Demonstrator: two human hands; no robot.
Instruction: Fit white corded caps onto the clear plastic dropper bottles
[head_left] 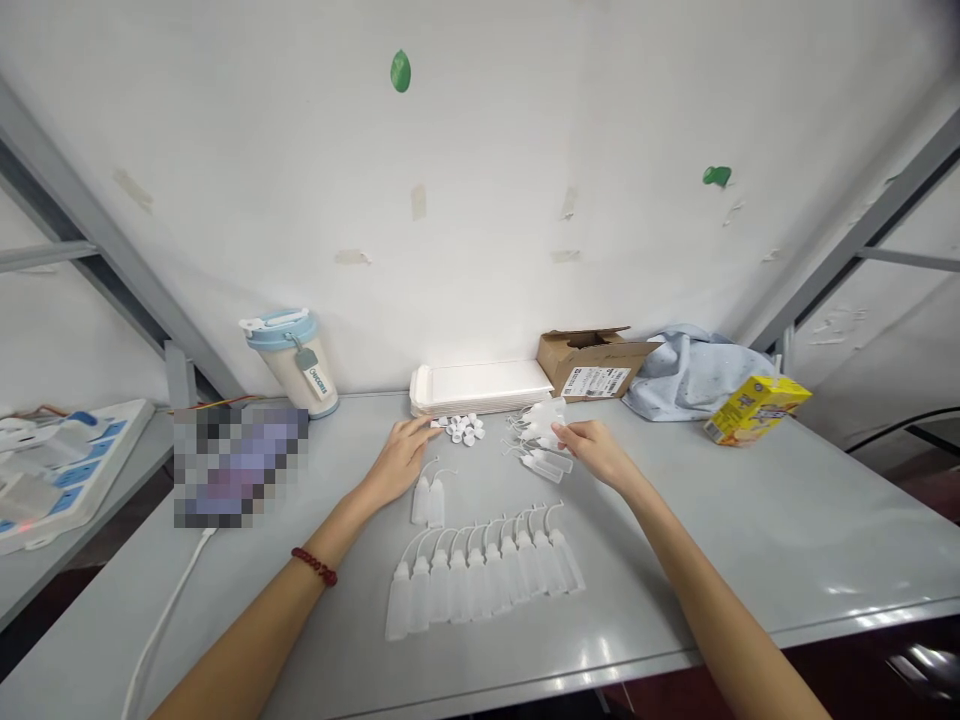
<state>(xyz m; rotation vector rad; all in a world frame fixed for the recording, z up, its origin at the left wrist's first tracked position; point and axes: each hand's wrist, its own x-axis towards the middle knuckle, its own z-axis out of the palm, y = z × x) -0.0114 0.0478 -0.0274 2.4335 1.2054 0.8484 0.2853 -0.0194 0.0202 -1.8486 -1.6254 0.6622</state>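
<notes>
1. The plastic squeeze bottles with thin curved spouts lay in 3 groups on the grey worktop (750, 530), around and between the 2 hands.
2. A front row of bottles (476, 585) lay side by side, nearer the person than both hands, spouts pointing away towards the wall and bending right.
3. A pair of bottles (428, 502) lay just to the right of the left hand and slightly nearer the person, beyond the row's left half.
4. A loose pile of bottles (551, 464) lay at the fingertips of the right hand (589, 450), spouts mostly towards the left.
5. The right hand was narrow, its thumb and index finger close together and touching the pile; whether it gripped a bottle, I could not tell.
6. The left hand (405, 455) reached forward, palm down, its fingers close together and slightly bent. Its fingertips were at the left edge of a cluster of small white caps (466, 432); I could not tell whether they pinched a cap.
7. The caps lay between the 2 hands, just in front of a white stack of flat packages (484, 385). An open cardboard box (551, 352) stood at the stack's right end.
</notes>
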